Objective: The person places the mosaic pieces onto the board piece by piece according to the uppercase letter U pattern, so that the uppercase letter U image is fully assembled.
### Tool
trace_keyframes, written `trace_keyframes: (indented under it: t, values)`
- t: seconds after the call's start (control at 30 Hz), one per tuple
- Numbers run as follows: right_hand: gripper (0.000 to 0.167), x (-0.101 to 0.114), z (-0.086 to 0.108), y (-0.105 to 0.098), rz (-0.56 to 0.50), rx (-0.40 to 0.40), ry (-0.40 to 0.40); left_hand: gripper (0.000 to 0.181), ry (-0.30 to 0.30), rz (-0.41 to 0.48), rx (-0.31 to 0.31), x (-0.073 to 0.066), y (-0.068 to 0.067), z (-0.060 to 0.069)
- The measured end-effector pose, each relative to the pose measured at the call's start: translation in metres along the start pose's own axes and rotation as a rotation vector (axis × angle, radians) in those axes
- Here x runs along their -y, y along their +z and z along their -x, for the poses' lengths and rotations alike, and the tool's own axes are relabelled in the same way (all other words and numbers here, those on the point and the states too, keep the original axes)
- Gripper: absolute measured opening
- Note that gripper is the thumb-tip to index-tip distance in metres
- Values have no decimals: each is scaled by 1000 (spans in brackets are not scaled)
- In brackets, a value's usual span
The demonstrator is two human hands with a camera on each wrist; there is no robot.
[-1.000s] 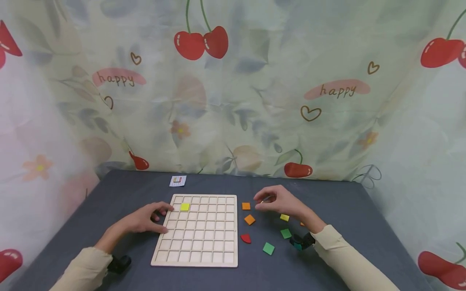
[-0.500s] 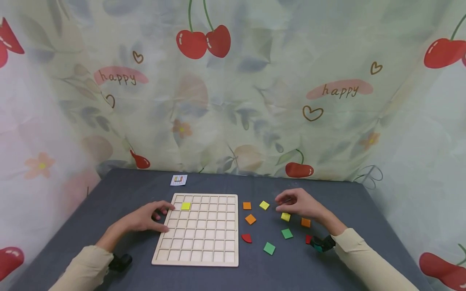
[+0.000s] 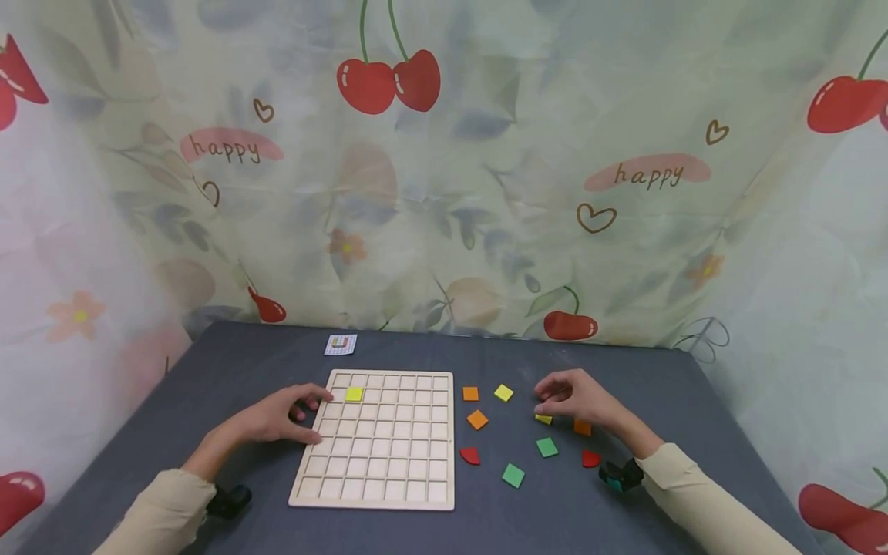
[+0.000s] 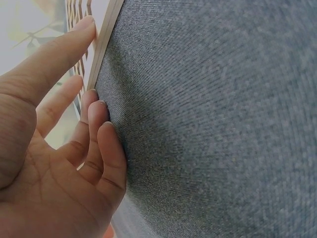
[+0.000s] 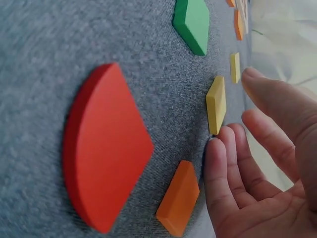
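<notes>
In the head view, a pale gridded board (image 3: 382, 447) lies on the dark table with a yellow square tile (image 3: 354, 394) in an upper-left cell. My left hand (image 3: 283, 415) rests at the board's left edge, thumb and forefinger spread along the rim; in the left wrist view its thumb (image 4: 64, 54) touches that rim. Over a second yellow tile (image 3: 544, 419) is my right hand (image 3: 579, 399), partly covering it. The right wrist view shows this yellow tile (image 5: 216, 105) flat on the cloth, between the raised thumb and the lower fingers, not gripped.
Beside the board lie orange tiles (image 3: 476, 419), another yellow tile (image 3: 503, 393), green tiles (image 3: 513, 475) and a red quarter-round piece (image 3: 469, 455). Under the right wrist are an orange tile (image 3: 582, 427) and a red piece (image 3: 590, 459). A small pattern card (image 3: 341, 344) lies behind the board.
My right hand has moved right, from beside the upper orange tile to the farther yellow tile. A yellow tile now shows where that hand was. The left hand stays at the board.
</notes>
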State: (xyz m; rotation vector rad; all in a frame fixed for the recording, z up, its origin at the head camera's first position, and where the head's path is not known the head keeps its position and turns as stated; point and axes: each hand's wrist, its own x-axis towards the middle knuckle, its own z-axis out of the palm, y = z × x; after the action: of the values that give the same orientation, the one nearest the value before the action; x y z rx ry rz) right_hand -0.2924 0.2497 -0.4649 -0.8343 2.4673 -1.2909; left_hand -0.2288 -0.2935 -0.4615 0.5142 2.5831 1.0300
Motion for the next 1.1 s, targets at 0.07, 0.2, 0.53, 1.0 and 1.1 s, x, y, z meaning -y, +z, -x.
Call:
trace_keyframes:
  t: [0.07,0.2,0.53,1.0,1.1]
  values:
    - [29,0,0,1,21,0,-2,64,1,2,0,0,0,0]
    - [28,-1,0,3,62,-1,2,63,8,0,2,1,0,0]
    - [24,-1,0,6,135,-4,1,64,1,-26,-2,4,0,-2]
    - [18,-3,0,7,136,16,-23,64,1,-9,0,3,-1,-1]
    - [19,-3,0,7,118,23,-35,64,-3,-4,-3,3,0,-1]
